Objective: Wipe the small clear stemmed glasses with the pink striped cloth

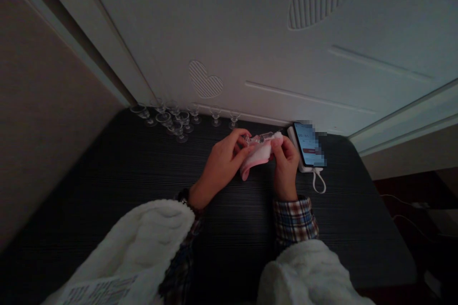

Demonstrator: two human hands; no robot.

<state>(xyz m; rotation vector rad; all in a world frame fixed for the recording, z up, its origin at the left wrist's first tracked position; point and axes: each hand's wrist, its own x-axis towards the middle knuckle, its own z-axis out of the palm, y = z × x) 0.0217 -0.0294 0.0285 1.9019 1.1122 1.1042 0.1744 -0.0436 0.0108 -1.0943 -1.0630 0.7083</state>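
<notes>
Over the middle of the dark table, my left hand [224,158] has its fingers closed round the base end of a small stemmed glass [265,137]. The glass lies tilted on its side, its bowl toward the right. My right hand [286,164] pinches a pink and white cloth [258,155] at the glass's rim, with a white tuft of it between thumb and finger. The rest of the cloth hangs under the glass between both hands. Part of the glass is hidden by the fingers and the cloth.
Several small stemmed glasses [182,121] stand at the back left, near a white panel with embossed hearts [205,79]. At the right, a lit phone [308,145] rests on a white block with a looped white strap [319,182]. The black table [143,171] has a rounded right edge.
</notes>
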